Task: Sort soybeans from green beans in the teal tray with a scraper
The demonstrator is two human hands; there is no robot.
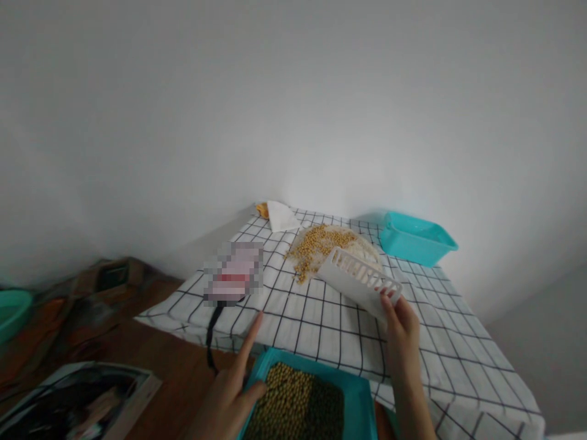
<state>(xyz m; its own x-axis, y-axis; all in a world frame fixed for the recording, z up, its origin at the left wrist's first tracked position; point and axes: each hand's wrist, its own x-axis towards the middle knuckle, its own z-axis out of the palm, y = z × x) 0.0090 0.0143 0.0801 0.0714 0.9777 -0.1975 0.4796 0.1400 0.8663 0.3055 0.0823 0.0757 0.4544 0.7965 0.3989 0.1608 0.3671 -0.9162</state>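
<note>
My right hand (401, 321) grips one end of a white slotted plastic basket (353, 281), tilted on its side above the checked cloth. Beside the basket, yellow soybeans (316, 241) lie heaped and scattered on a pale round mat (364, 247). At the front, a turquoise tub (360, 403) holds yellowish beans (287, 397) next to smaller dark green beans (325, 409). My left hand (232, 391) is at the tub's left rim, index finger stretched forward and thumb apart, overlapping the rim. Its other fingers are hidden.
A checked cloth (298, 311) covers the table. Another turquoise tub (415, 241) stands at the back right by the wall. A white folded paper (280, 217) lies at the back left. A blurred-out pinkish object (236, 272) with a black strap (211, 339) lies at the left edge.
</note>
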